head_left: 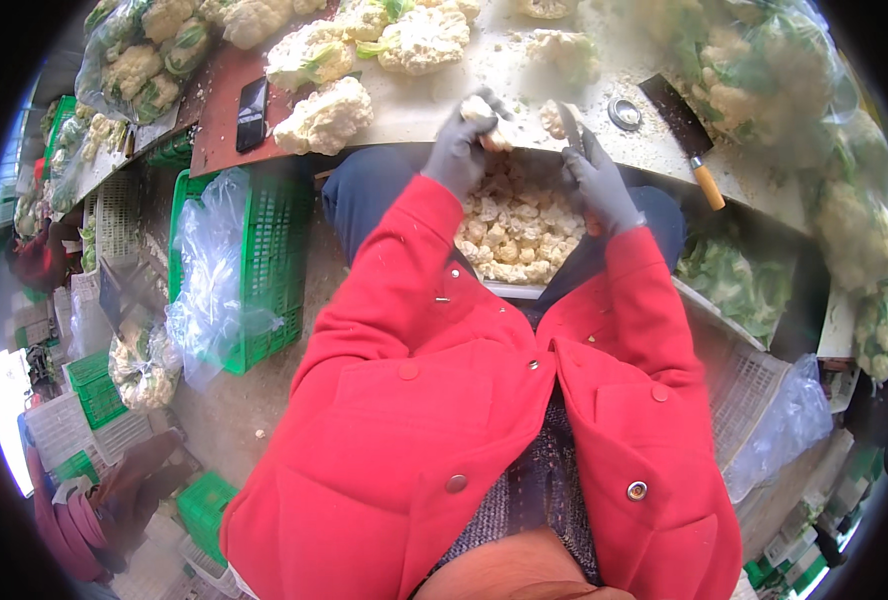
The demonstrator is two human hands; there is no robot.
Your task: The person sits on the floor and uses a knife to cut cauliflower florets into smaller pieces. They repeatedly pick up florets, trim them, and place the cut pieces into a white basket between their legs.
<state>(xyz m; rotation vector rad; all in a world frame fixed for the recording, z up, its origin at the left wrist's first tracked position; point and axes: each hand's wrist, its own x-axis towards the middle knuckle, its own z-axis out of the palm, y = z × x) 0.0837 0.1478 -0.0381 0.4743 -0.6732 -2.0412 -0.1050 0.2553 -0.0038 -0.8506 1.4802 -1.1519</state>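
Note:
My left hand (455, 154), in a grey glove, grips a small cauliflower piece (477, 109) at the table's front edge. My right hand (601, 180), gloved alike, holds a small knife (570, 127) with its blade pointing away from me. Behind the blade is another cauliflower piece (552, 120); whether they touch, I cannot tell. Between my knees, below both hands, many cut florets (523, 232) fill a container with a pale rim (515, 290). Large cauliflower heads (325, 116) lie on the white tabletop (406, 120), left of my left hand and beyond it.
Right of my right hand are a small round metal object (624, 114) and a cleaver (676, 120) with a wooden handle. A phone (252, 114) lies at the left. Bagged cauliflower (770, 82) flanks the right side. A green crate (271, 262) with plastic film stands left of my legs.

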